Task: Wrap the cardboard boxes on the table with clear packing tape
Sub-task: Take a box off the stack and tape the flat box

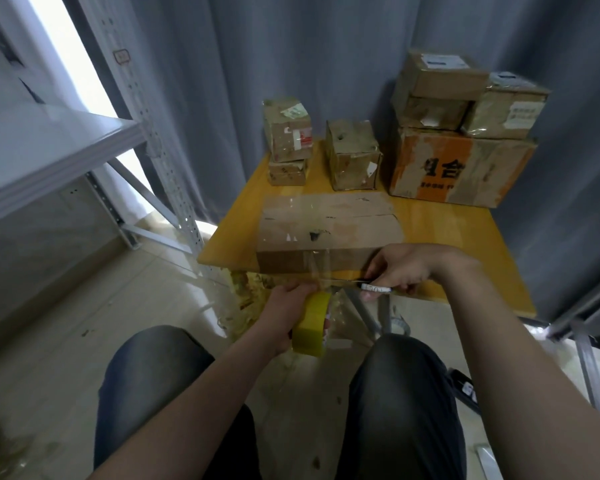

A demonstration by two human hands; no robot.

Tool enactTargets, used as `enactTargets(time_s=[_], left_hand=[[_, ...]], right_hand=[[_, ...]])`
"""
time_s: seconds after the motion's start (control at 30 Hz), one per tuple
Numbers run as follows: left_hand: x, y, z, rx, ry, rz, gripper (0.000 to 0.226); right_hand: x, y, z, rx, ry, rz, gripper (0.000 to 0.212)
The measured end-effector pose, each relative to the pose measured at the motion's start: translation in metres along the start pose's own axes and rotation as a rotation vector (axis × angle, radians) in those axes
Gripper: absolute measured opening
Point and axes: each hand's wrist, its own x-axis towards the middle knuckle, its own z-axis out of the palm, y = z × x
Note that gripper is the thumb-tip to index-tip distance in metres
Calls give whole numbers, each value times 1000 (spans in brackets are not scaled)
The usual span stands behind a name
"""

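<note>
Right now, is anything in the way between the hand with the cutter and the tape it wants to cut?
Nothing visible is in the way. The right hand holds a small cutter right beside the stretched clear tape, which runs from the box down to the tape roll in the left hand.

The large orange-and-brown cardboard box (458, 168) shows black characters, "合" readable; other labels are blurred.

flat cardboard box (329, 233) at table edge – yellowish tape roll (310, 323) below.
</note>
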Motion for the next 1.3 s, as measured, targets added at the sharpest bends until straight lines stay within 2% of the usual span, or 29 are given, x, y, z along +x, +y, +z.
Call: enactTargets(time_s=[0.13, 0.3, 0.47, 0.53, 0.63, 0.67, 0.77, 0.87, 1.0, 1.07, 1.17, 1.23, 1.3], left_hand=[[1, 3, 0, 7, -15, -3, 10], [3, 4, -1, 71, -21, -7, 9], [6, 8, -8, 314, 10, 121, 17], [13, 10, -12, 559, 35, 177, 18], [14, 15, -19, 836, 54, 200, 19], [17, 15, -22, 871, 55, 197, 17], [19, 16, -26, 903, 40, 183, 18], [19, 18, -23, 891, -11, 162, 23], [19, 20, -12, 857, -97, 154, 26], [19, 19, -4, 861, -126, 174, 27], [18, 20, 6, 824, -163, 199, 25], [15, 26, 13, 775, -177, 211, 26], [13, 35, 21, 749, -192, 246, 26]], right_hand=[[5, -7, 5, 3, 28, -72, 39], [8, -3, 4, -38, 170, -143, 21], [13, -4, 8, -70, 156, -112, 24], [8, -6, 9, -126, 64, -78, 42], [1, -13, 12, -265, -82, -34, 113], [0, -13, 14, -282, -98, -24, 120], [-7, -11, 17, -263, -91, -44, 98], [-16, -2, 17, -131, -122, -103, 57], [-23, 14, 20, 38, -164, -229, 42], [-27, 24, 20, 221, -76, -310, 46], [-36, 31, 16, 545, 325, -268, 61], [-30, 41, 13, 678, 583, -102, 65], [-18, 58, 7, 613, 740, 126, 68]])
